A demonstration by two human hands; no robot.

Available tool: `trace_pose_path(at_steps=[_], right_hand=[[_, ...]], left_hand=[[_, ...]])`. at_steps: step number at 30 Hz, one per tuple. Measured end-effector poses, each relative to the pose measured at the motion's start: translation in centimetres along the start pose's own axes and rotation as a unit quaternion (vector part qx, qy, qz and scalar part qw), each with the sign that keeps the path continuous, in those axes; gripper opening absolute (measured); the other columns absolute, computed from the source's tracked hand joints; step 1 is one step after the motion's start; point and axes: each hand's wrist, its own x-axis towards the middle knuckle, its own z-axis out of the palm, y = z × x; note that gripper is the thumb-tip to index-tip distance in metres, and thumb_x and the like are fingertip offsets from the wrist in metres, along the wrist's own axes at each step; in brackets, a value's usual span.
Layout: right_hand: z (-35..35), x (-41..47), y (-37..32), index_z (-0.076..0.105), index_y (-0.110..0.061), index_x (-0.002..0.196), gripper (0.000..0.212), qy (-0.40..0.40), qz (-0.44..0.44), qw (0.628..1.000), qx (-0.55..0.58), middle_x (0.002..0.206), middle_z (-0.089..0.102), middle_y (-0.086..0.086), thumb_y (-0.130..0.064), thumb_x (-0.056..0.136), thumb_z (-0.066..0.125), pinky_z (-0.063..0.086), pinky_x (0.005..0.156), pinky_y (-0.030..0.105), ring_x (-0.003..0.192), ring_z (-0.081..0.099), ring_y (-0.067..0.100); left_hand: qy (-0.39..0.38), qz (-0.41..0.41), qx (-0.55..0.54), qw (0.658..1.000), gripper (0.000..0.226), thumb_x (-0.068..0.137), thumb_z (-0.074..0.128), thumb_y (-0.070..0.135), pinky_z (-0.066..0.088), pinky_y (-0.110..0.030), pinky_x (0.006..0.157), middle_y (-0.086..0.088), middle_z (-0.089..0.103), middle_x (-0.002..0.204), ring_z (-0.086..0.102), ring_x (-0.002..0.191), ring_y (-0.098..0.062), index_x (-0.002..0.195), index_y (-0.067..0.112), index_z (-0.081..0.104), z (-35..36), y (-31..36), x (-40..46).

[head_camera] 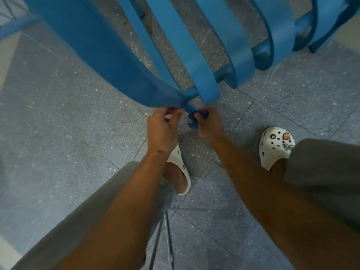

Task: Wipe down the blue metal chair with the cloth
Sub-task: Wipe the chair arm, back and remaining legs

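The blue metal chair is seen from above, its flat slats sweeping down from the far side toward the near middle, where they meet at a narrow end. That end is being worked now. A dark blue cloth is bunched in the right hand, fingers curled tight round it, and is pressed against the tip of the slats. The left hand is held just left of it, fingertips pinched on the slat's edge, apparently to steady it. To do this step well, the cloth should be wrapped round the narrow end and drawn along each slat in turn, the underside included. White clogs are planted on the speckled tile floor below.
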Motion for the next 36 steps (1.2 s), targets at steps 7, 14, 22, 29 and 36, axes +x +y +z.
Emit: trace_pose_path(at_steps=[7, 14, 22, 29, 36], right_hand=[[1.9, -3.7, -2.6, 0.060, -0.001, 0.089, 0.010, 0.076, -0.019, 0.994, 0.070, 0.073, 0.062, 0.001, 0.003, 0.098, 0.057, 0.046, 0.062, 0.018, 0.058, 0.060, -0.007], [2.4, -4.8, -5.2, 0.063, 0.001, 0.093, 0.017, 0.101, 0.056, 0.987, 0.110, 0.069, 0.061, -0.003, 0.003, 0.100, 0.049, 0.045, 0.053, 0.017, 0.045, 0.058, -0.008], [3.4, -6.1, -6.6, 0.068, -0.004, 0.083, 0.022, 0.104, 0.110, 0.965, 0.215, 0.086, 0.071, 0.013, -0.002, 0.099, 0.054, 0.059, 0.089, 0.049, 0.085, 0.071, 0.030], [3.2, -9.9, -9.8, 0.071, 0.000, 0.098, 0.015, 0.089, 0.047, 0.964, 0.247, 0.095, 0.075, 0.015, -0.005, 0.101, 0.057, 0.060, 0.089, 0.045, 0.090, 0.074, 0.028], [2.6, -13.6, -12.2, 0.070, -0.005, 0.113, 0.019, 0.092, -0.026, 0.968, 0.231, 0.100, 0.075, 0.011, -0.014, 0.102, 0.058, 0.057, 0.069, 0.018, 0.084, 0.072, 0.013]], left_hand=[[0.013, 0.030, 0.006, 0.999, 0.014, 0.097, 0.068, 0.019, 0.047, -0.007, 0.074, 0.009, 0.071, 0.092, 0.065, 0.084, 0.007, 0.109, 0.013, 0.071, -1.8, 1.4, -0.6], [-0.002, 0.038, -0.005, 0.999, 0.016, 0.101, 0.060, 0.017, 0.045, -0.005, 0.075, 0.010, 0.069, 0.100, 0.062, 0.088, 0.011, 0.116, 0.019, 0.067, -2.8, 3.2, -2.1], [-0.004, 0.092, 0.024, 0.995, 0.023, 0.105, 0.051, 0.018, 0.042, -0.006, 0.080, 0.012, 0.066, 0.107, 0.059, 0.096, 0.001, 0.123, 0.018, 0.066, -5.2, 5.4, -2.9], [-0.011, 0.113, -0.005, 0.994, 0.028, 0.107, 0.046, 0.021, 0.045, -0.010, 0.085, 0.012, 0.067, 0.116, 0.062, 0.103, 0.000, 0.130, 0.021, 0.063, -7.0, 7.3, -4.3], [0.005, 0.144, -0.055, 0.988, 0.032, 0.108, 0.045, 0.021, 0.054, -0.025, 0.090, 0.009, 0.069, 0.122, 0.065, 0.111, -0.005, 0.134, 0.021, 0.062, -8.4, 9.2, -5.7]])
